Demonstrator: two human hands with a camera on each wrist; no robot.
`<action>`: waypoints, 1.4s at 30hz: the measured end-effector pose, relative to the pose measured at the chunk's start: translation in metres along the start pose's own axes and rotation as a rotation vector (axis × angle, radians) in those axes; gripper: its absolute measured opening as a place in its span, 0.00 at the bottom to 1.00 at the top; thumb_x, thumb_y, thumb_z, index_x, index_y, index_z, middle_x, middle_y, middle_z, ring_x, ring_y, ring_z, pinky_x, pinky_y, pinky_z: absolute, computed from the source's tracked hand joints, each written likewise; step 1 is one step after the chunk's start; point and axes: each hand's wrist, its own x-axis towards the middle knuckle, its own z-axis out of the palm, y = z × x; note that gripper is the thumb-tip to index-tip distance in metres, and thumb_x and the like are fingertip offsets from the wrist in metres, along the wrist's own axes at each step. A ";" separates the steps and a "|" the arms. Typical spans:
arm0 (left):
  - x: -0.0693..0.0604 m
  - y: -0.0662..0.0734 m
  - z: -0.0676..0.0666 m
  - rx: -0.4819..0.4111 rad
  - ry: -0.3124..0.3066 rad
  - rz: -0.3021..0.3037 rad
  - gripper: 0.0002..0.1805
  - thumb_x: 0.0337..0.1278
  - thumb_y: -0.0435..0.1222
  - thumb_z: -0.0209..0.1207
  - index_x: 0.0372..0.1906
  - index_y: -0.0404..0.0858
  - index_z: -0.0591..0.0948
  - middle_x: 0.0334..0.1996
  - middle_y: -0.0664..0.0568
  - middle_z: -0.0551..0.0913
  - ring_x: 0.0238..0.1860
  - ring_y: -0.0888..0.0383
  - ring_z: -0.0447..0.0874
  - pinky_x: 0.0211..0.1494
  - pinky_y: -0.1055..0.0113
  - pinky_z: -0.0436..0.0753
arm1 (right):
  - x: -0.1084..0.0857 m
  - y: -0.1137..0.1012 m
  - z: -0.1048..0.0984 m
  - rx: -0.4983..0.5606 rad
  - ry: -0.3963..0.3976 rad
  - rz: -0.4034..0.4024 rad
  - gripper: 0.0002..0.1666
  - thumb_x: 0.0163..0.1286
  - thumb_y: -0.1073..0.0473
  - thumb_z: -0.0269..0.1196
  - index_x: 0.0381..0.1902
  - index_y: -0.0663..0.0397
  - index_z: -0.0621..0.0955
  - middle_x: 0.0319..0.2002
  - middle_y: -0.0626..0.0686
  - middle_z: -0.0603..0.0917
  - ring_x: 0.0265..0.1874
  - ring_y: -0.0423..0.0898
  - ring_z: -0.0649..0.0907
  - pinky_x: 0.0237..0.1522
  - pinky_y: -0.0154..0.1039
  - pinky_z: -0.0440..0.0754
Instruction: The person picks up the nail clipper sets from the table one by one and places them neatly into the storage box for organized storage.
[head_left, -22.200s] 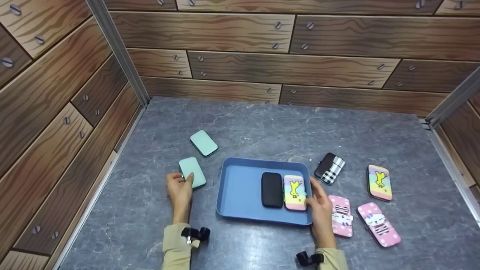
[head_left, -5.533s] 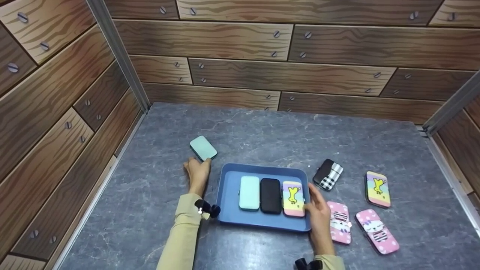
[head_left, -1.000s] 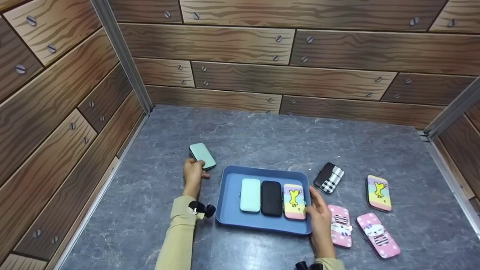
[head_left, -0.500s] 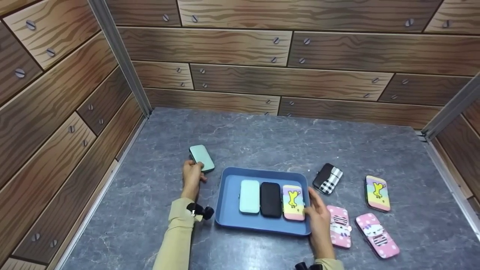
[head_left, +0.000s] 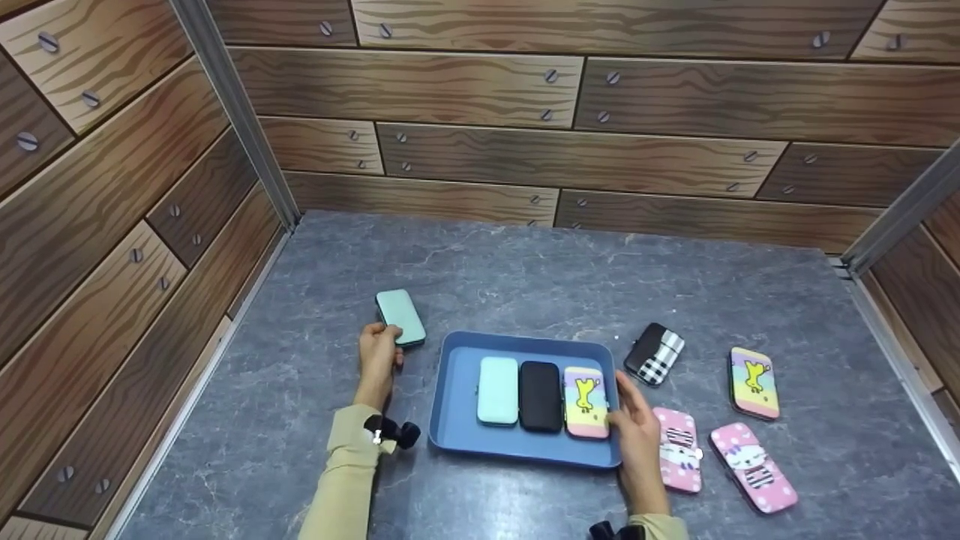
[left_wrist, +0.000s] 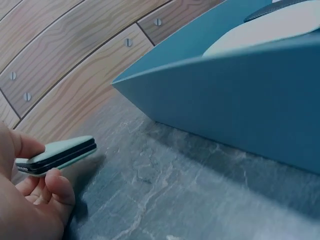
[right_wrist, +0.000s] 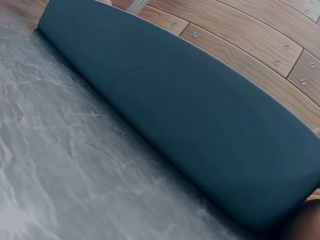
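Note:
My left hand (head_left: 377,360) pinches the near end of a mint-green hard case (head_left: 402,316), thumb on top and fingers below. In the left wrist view this case (left_wrist: 62,154) shows a dark seam along its side and is held above the table. My right hand (head_left: 637,435) grips the right wall of the blue tray (head_left: 457,442), with the thumb over the rim and the fingers outside. Inside the tray, side by side, lie a second mint-green case (head_left: 498,391), a black case (head_left: 540,397) and a rainbow case with a yellow animal (head_left: 586,401).
Right of the tray, a black case with a checked panel (head_left: 655,355), another rainbow case (head_left: 754,382) and two pink cat cases, one close to my right hand (head_left: 680,450) and one farther right (head_left: 753,467), lie on the grey marbled table (head_left: 525,277). Wood-patterned walls (head_left: 465,90) enclose it.
Since 22 seconds ago, one mint-green case has come into the tray. My left hand has since taken hold of the other and shifted it slightly toward me. My right hand stays at the tray.

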 end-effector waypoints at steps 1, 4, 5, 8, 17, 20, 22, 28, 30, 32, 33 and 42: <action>0.000 0.000 -0.001 -0.002 0.000 0.003 0.26 0.62 0.29 0.53 0.64 0.28 0.64 0.36 0.44 0.71 0.16 0.62 0.65 0.15 0.73 0.66 | 0.000 0.000 0.000 -0.003 0.000 0.002 0.43 0.57 0.82 0.48 0.74 0.63 0.64 0.75 0.58 0.61 0.75 0.49 0.58 0.72 0.37 0.59; 0.000 -0.001 -0.002 0.004 0.005 0.006 0.23 0.62 0.30 0.52 0.61 0.29 0.66 0.34 0.45 0.71 0.15 0.62 0.64 0.16 0.73 0.66 | 0.000 -0.001 0.000 -0.011 0.000 0.010 0.43 0.58 0.81 0.49 0.74 0.61 0.64 0.75 0.57 0.61 0.75 0.49 0.57 0.72 0.38 0.59; 0.000 -0.001 -0.002 0.007 0.008 0.006 0.22 0.62 0.30 0.52 0.60 0.29 0.66 0.34 0.46 0.70 0.15 0.62 0.64 0.16 0.73 0.66 | 0.000 -0.001 0.000 -0.013 0.000 0.012 0.43 0.58 0.81 0.49 0.74 0.61 0.64 0.75 0.57 0.61 0.75 0.49 0.57 0.72 0.38 0.59; -0.001 -0.002 -0.003 0.012 0.016 0.000 0.20 0.61 0.30 0.51 0.57 0.30 0.67 0.32 0.47 0.70 0.15 0.62 0.65 0.16 0.73 0.66 | 0.000 -0.001 0.000 -0.010 0.000 0.018 0.43 0.58 0.81 0.49 0.74 0.60 0.64 0.75 0.56 0.61 0.75 0.48 0.57 0.72 0.38 0.59; -0.006 -0.005 -0.006 -0.014 -0.007 -0.014 0.15 0.59 0.29 0.52 0.50 0.31 0.68 0.27 0.49 0.69 0.15 0.62 0.66 0.15 0.73 0.67 | -0.001 -0.001 0.000 -0.014 0.001 0.019 0.43 0.59 0.81 0.50 0.74 0.59 0.64 0.75 0.56 0.61 0.75 0.48 0.57 0.72 0.39 0.59; -0.010 -0.006 -0.006 -0.012 -0.023 -0.008 0.12 0.59 0.29 0.52 0.47 0.31 0.69 0.25 0.49 0.68 0.15 0.62 0.66 0.15 0.73 0.67 | -0.001 -0.001 0.000 -0.013 0.002 0.020 0.43 0.59 0.81 0.50 0.74 0.59 0.64 0.75 0.56 0.61 0.75 0.49 0.58 0.72 0.39 0.59; -0.013 -0.006 -0.007 -0.010 -0.034 -0.005 0.12 0.59 0.29 0.52 0.47 0.31 0.69 0.24 0.49 0.67 0.15 0.61 0.66 0.16 0.72 0.67 | 0.000 0.000 -0.001 -0.011 0.003 0.019 0.43 0.58 0.81 0.50 0.74 0.60 0.64 0.75 0.56 0.61 0.75 0.49 0.58 0.72 0.38 0.60; -0.021 -0.007 -0.006 -0.011 -0.045 -0.021 0.17 0.58 0.29 0.52 0.53 0.28 0.69 0.28 0.48 0.69 0.16 0.61 0.67 0.16 0.72 0.67 | 0.000 0.001 0.000 -0.004 0.006 0.000 0.43 0.57 0.82 0.48 0.73 0.64 0.64 0.74 0.59 0.62 0.75 0.49 0.58 0.71 0.35 0.61; -0.024 -0.008 -0.005 -0.008 -0.049 -0.028 0.17 0.58 0.29 0.52 0.53 0.28 0.69 0.28 0.48 0.70 0.16 0.61 0.66 0.16 0.72 0.67 | 0.001 0.001 0.000 -0.007 0.006 -0.001 0.43 0.57 0.82 0.48 0.73 0.64 0.64 0.74 0.59 0.62 0.75 0.49 0.58 0.71 0.34 0.61; -0.028 -0.008 -0.004 -0.012 -0.057 -0.025 0.16 0.58 0.28 0.52 0.51 0.28 0.70 0.27 0.48 0.70 0.15 0.61 0.66 0.16 0.72 0.67 | 0.001 0.001 0.000 -0.009 0.006 0.001 0.43 0.57 0.82 0.48 0.73 0.63 0.64 0.74 0.59 0.62 0.75 0.49 0.58 0.71 0.35 0.62; -0.029 -0.009 -0.003 -0.015 -0.062 -0.023 0.15 0.58 0.28 0.52 0.50 0.28 0.70 0.27 0.48 0.70 0.15 0.61 0.66 0.16 0.72 0.67 | 0.001 0.001 0.000 -0.010 0.006 0.002 0.43 0.57 0.81 0.48 0.73 0.63 0.64 0.74 0.58 0.62 0.75 0.49 0.58 0.71 0.35 0.62; -0.042 -0.013 0.000 -0.075 -0.097 -0.030 0.08 0.57 0.26 0.51 0.42 0.31 0.67 0.26 0.49 0.69 0.15 0.61 0.65 0.15 0.73 0.65 | 0.001 0.001 0.000 0.006 0.006 0.001 0.43 0.57 0.82 0.48 0.73 0.64 0.64 0.75 0.59 0.62 0.75 0.50 0.58 0.71 0.35 0.60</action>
